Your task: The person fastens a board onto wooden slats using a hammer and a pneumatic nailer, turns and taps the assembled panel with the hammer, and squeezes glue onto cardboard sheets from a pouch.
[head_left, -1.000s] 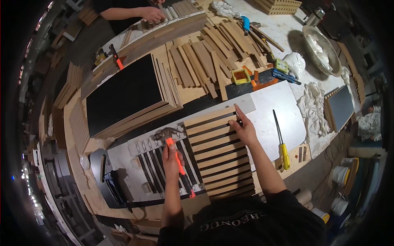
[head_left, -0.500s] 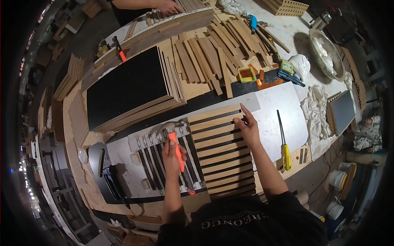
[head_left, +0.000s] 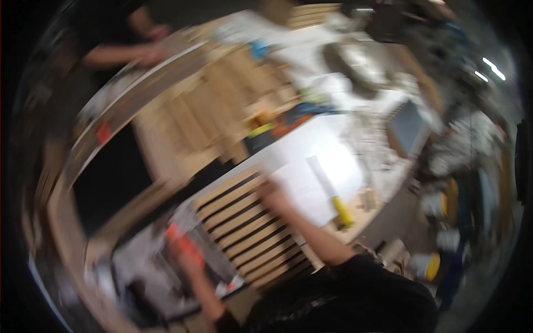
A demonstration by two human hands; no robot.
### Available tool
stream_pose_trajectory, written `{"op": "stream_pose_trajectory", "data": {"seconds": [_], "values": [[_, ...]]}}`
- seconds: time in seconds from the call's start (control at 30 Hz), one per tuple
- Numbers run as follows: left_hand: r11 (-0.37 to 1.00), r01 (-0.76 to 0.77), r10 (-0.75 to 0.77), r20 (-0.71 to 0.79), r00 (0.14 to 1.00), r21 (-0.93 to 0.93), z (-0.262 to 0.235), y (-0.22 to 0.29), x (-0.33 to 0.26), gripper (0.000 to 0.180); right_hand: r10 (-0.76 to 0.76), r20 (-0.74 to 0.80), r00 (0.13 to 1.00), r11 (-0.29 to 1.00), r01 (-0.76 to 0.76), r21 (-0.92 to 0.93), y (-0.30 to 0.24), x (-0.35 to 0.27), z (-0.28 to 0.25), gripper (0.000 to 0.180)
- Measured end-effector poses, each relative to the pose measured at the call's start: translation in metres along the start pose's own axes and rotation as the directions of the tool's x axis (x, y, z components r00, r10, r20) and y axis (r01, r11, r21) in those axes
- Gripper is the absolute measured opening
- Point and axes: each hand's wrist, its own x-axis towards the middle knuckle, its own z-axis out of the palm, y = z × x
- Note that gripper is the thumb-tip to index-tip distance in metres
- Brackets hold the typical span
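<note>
Motion blurs the whole picture. In my left hand (head_left: 190,263) is a hammer (head_left: 183,242) with an orange handle, my fingers closed around it; its head is too smeared to make out. Beside it lies a slatted wooden panel (head_left: 254,226), pale slats with dark gaps between them. My right hand (head_left: 271,194) is at the panel's far right corner, its fingers too blurred to read. Right of that hand, a screwdriver (head_left: 342,213) with a yellow handle rests on a white sheet (head_left: 300,191).
A stack of black-topped boards (head_left: 114,180) stands at the left. Many loose wood strips (head_left: 194,114) lie beyond the panel. A round metal bowl (head_left: 363,64) sits at the far right. Across the bench, another person's hands (head_left: 152,53) work at the far left.
My view has swung to the right, so the bench items sit further left and tilted in the picture. The hammer stays in my left hand, and my right hand stays by the panel's corner.
</note>
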Motion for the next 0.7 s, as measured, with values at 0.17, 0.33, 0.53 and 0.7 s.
{"op": "stream_pose_trajectory", "data": {"seconds": [0.17, 0.33, 0.53, 0.7], "values": [[0.942, 0.233, -0.324, 0.474, 0.819, 0.241, -0.043, -0.013, 0.053, 0.061, -0.151, 0.028, 0.988, 0.988, 0.150, 0.036, 0.000, 0.004, 0.013, 0.051], [0.888, 0.097, -0.303, 0.414, 0.859, 0.449, 0.069, 0.005, 0.003, 0.060, -0.127, 0.053, 0.991, 0.991, 0.129, -0.037, -0.010, 0.000, -0.003, 0.060], [0.873, 0.030, -0.306, 0.499, 0.810, 0.487, 0.121, 0.010, -0.019, 0.059, -0.142, 0.074, 0.987, 0.990, 0.141, 0.025, -0.013, 0.009, -0.009, 0.052], [0.868, 0.005, -0.307, 0.529, 0.791, 0.497, 0.136, 0.010, -0.028, 0.058, -0.087, 0.081, 0.993, 0.995, 0.083, 0.051, -0.026, 0.024, -0.008, 0.042]]}}
